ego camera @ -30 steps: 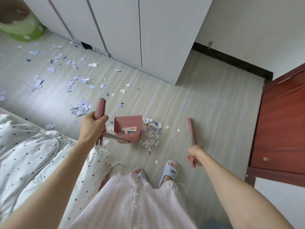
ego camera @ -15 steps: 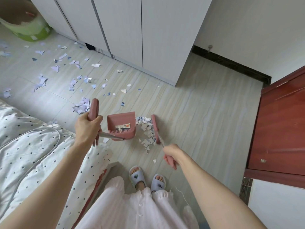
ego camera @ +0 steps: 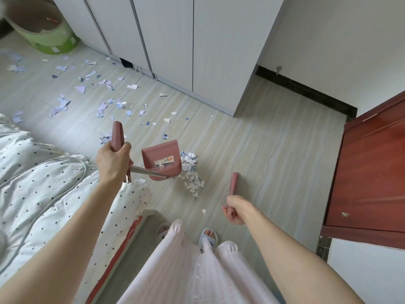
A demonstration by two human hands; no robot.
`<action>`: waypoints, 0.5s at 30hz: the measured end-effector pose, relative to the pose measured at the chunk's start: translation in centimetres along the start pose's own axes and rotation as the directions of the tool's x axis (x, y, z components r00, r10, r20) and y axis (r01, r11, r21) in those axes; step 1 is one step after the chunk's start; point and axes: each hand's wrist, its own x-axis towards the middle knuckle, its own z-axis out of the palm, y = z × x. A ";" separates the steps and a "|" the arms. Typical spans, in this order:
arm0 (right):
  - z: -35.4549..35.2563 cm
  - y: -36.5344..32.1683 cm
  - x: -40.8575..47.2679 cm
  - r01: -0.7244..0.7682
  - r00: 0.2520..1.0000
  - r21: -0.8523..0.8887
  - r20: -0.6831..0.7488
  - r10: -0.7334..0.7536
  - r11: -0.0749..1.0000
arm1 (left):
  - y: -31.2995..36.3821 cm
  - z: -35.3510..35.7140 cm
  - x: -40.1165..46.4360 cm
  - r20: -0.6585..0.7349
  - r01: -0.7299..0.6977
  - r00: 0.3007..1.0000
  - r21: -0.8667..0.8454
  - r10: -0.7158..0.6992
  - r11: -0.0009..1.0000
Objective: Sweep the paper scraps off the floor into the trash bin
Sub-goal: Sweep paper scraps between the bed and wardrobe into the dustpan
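1. Left hand (ego camera: 112,160) curled round the pink handle (ego camera: 117,134) of a dustpan (ego camera: 162,160), pan resting on the floor (ego camera: 274,150) with its mouth toward a pile of scraps (ego camera: 191,172).
2. Right hand (ego camera: 235,210) wrapped round the handle of a pink broom (ego camera: 233,183), broom head well apart from the pile, to its right.
3. Pile of white and blue paper touching the dustpan's right edge; one stray piece (ego camera: 203,211) near the right hand.
4. More loose scraps (ego camera: 103,106) scattered over the floor to the upper left, between the bed (ego camera: 43,183) and the white wardrobe (ego camera: 175,40).
5. Green trash bin (ego camera: 46,29) at the far upper left, beside the wardrobe, well apart from the pile.
6. Dotted bed cover just beside the left hand, with a grey cable (ego camera: 65,170) lying across it.
7. Red-brown cabinet (ego camera: 372,161) at the right edge.
8. Slippered feet (ego camera: 208,235) and pale pink clothing (ego camera: 192,270) below.
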 end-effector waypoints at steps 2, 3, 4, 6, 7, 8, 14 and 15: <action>1.4 1.3 0.2 -0.019 1.000 0.055 0.010 0.019 0.998 | -0.5 -0.8 0.5 -0.006 0.008 1.000 -0.025 -0.008 1.000; 2.3 1.7 0.2 -0.027 1.000 0.067 0.015 0.026 0.997 | -0.8 -1.2 0.9 -0.005 0.010 1.000 -0.042 -0.011 0.999; 3.2 2.1 0.3 -0.030 1.000 0.065 0.007 0.029 0.997 | -1.0 -1.6 1.4 0.000 0.016 1.000 -0.057 -0.016 0.998; 5.5 2.6 0.5 -0.047 0.999 0.054 -0.011 0.048 0.997 | -1.2 -2.7 2.6 0.026 0.022 0.999 -0.063 -0.020 0.998; 6.7 2.6 0.6 -0.070 0.997 0.043 -0.015 0.071 0.997 | -1.3 -3.3 3.3 0.037 0.022 0.999 -0.063 -0.020 0.998; 7.9 2.7 0.9 -0.088 0.996 0.049 -0.013 0.089 0.995 | -1.4 -3.9 3.9 0.047 0.019 0.999 -0.063 -0.016 0.998; 16.3 0.9 1.1 -0.120 0.992 0.217 0.056 0.110 0.969 | -2.2 -7.2 7.8 0.097 0.016 0.995 -0.077 -0.008 0.997; 17.6 0.1 0.7 -0.132 0.990 0.256 0.076 0.117 0.958 | -2.4 -7.8 8.3 0.097 0.014 0.995 -0.081 -0.006 0.997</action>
